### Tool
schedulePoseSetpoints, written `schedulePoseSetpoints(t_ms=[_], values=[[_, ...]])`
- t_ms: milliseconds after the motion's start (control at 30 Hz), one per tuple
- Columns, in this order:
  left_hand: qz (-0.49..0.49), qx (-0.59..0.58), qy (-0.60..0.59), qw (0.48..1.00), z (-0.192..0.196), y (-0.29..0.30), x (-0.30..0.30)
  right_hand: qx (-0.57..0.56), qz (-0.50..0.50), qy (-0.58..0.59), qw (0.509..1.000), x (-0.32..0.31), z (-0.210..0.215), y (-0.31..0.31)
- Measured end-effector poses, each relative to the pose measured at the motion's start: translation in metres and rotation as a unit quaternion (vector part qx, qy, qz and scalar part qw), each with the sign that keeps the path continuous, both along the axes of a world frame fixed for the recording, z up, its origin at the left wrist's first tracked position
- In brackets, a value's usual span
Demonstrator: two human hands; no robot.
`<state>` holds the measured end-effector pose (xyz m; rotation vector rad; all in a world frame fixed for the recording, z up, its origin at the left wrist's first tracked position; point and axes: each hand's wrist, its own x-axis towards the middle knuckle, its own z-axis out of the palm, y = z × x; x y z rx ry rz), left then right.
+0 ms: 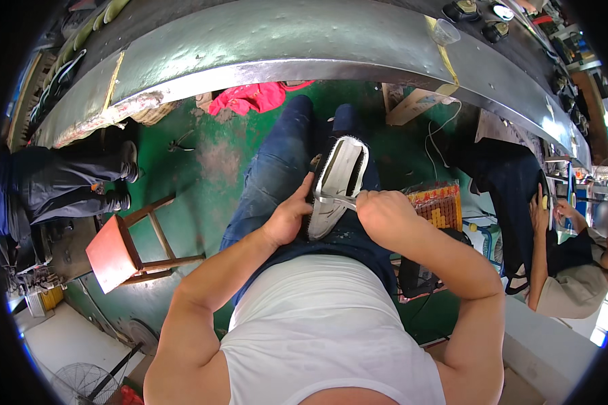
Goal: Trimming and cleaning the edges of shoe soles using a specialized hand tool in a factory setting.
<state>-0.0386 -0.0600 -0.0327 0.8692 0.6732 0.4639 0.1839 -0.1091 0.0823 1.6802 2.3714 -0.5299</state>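
Note:
A shoe [330, 219] lies bottom up across my lap, its pale underside showing inside a dark, rough edge. My left hand [289, 216] is closed round its left side near the middle. In my right hand [387, 214], the fist wraps the handle of metal pincers [338, 200]. Their curved head reaches over the shoe's underside and meets its left edge, close to my left fingers. Whether the jaws bite on the edge material I cannot tell. Below the shoe, my blue trousers [267, 169] are stretched toward the bench.
A metal-faced bench [284, 34] spans the far side, with a clear cup [446, 31] on it. Red cloth [250, 98] lies beneath. A red-seated stool [115, 253] stands left, near a person's legs [81, 179]. A woven basket [439, 208] and another person [574, 277] are at right.

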Motion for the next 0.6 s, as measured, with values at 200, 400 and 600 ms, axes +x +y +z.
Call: schedulePoseSetpoints(t_ms=[200,400,600], values=[[0.157,-0.158,0.129,0.966,-0.001,0.010,0.025,-0.052,-0.025,0.140,0.988,-0.009,-0.044,-0.011],[0.187,0.161,0.325,0.913,-0.021,0.011,0.029,-0.039,-0.129,0.213,0.968,-0.008,-0.041,-0.020],[0.151,0.316,0.326,0.878,-0.007,0.008,0.026,0.197,-0.097,0.190,0.957,0.004,-0.047,-0.004]])
